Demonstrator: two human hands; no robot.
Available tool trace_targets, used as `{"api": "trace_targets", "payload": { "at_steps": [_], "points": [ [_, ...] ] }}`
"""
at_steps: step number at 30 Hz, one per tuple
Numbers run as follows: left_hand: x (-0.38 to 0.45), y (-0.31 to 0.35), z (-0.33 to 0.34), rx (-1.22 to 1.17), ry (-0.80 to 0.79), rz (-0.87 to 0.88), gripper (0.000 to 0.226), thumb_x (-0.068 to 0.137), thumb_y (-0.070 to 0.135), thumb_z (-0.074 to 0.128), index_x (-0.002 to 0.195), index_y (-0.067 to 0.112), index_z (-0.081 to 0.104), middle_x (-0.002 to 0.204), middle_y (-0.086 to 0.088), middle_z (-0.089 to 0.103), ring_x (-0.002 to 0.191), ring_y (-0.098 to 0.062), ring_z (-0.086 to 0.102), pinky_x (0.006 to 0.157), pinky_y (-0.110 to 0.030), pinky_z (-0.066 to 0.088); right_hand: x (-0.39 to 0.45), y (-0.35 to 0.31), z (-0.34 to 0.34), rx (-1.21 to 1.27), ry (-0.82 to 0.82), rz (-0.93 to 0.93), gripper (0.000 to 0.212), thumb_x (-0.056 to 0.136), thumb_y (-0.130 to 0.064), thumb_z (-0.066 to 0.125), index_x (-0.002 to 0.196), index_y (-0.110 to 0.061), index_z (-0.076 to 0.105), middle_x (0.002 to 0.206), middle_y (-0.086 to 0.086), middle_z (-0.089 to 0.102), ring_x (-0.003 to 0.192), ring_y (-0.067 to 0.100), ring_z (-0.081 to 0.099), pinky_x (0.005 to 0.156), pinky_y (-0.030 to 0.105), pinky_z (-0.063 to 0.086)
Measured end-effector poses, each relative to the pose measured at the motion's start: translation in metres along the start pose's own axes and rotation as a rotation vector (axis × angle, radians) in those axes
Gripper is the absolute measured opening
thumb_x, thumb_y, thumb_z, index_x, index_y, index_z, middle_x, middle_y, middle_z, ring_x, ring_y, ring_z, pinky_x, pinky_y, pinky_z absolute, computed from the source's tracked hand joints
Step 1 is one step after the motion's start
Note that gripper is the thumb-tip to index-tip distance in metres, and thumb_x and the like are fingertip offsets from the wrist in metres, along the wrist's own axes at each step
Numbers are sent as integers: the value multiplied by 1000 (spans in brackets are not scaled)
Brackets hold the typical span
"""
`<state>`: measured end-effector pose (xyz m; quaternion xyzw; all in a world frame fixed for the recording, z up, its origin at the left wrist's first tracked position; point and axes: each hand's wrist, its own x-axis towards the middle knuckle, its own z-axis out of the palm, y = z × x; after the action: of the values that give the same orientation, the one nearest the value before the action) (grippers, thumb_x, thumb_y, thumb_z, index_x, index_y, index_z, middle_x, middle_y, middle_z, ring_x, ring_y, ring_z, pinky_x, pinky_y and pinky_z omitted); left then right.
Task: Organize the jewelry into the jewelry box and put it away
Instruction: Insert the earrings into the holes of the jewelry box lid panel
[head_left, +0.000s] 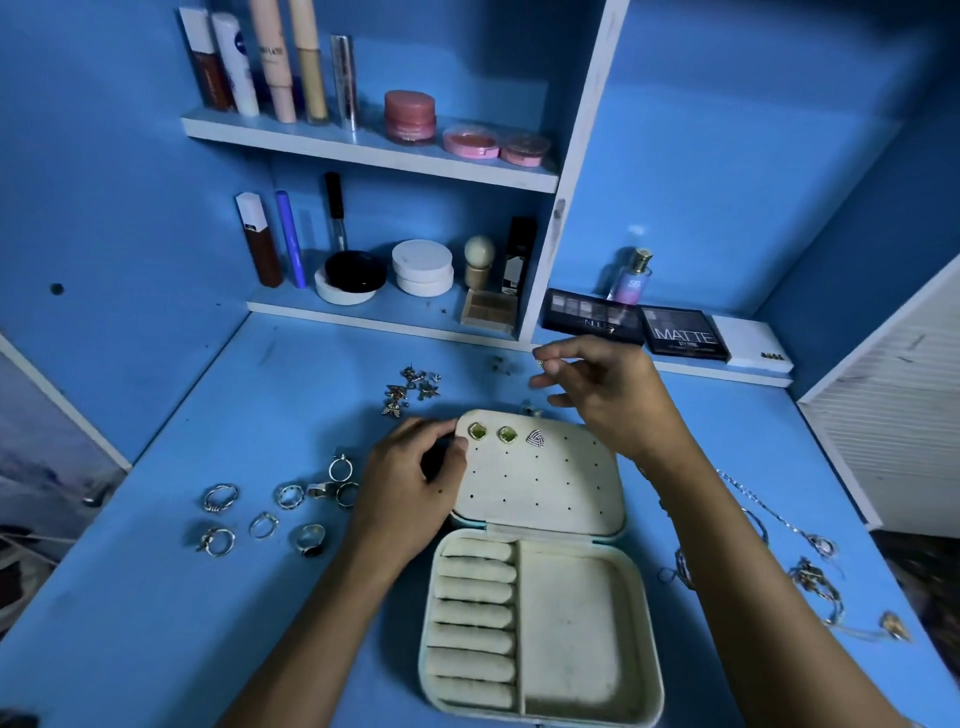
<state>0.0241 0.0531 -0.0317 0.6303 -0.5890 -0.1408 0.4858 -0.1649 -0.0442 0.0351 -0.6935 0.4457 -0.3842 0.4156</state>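
1. cream jewelry box (540, 597) lies open at lower centre of the frame; your left hand (410, 483) grips the lid's left edge.
2. your right hand (602, 389) pinches a small earring (540, 362) above the lid.
3. it can slip and fall among loose earrings (410, 392) if the pinch loosens.

Rings (270, 512) crowd desk left of box (540, 623), chains (810, 577) on right; box front w/ bare desk (156, 649)
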Motion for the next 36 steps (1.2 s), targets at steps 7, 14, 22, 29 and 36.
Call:
{"api": "trace_targets", "payload": {
  "at_steps": [7,14,22,29,36],
  "points": [
    [-1,1,0,-7,-1,-6,23,89,24,61,103,12,74,97,7,68,92,10,57,78,0,37,-29,6,-12,81,130,41,11,90,-7,72,88,-16,77,92,-6,77,79,0,71,67,14,51],
    [0,1,0,2,-2,-27,16,91,19,66,105,14,75,97,15,66,95,8,58,81,-2,40,-49,14,-15,96,186,43,25,84,-6,78,91,-29,73,86,-7,75,74,5,68,70,29,53],
    [-1,2,-1,22,-8,-15,16,90,11,69,105,14,75,97,17,66,95,10,58,80,-1,38,-71,25,-11,244,225,37,49,83,4,74,117,-28,62,98,-2,77,79,12,68,80,24,52],
    [0,2,-1,17,-20,-23,18,90,12,68,105,18,75,99,20,66,97,8,59,81,-1,38,-76,34,-12,222,355,30,44,79,7,77,106,-26,66,90,-8,69,77,10,69,77,18,54],
    [-1,3,-2,12,-16,-23,18,89,10,68,104,18,75,96,26,63,93,12,57,78,1,36,-79,36,-9,187,358,-5,26,80,6,76,85,-19,75,84,-7,76,77,6,71,72,13,52]
  ]
}}
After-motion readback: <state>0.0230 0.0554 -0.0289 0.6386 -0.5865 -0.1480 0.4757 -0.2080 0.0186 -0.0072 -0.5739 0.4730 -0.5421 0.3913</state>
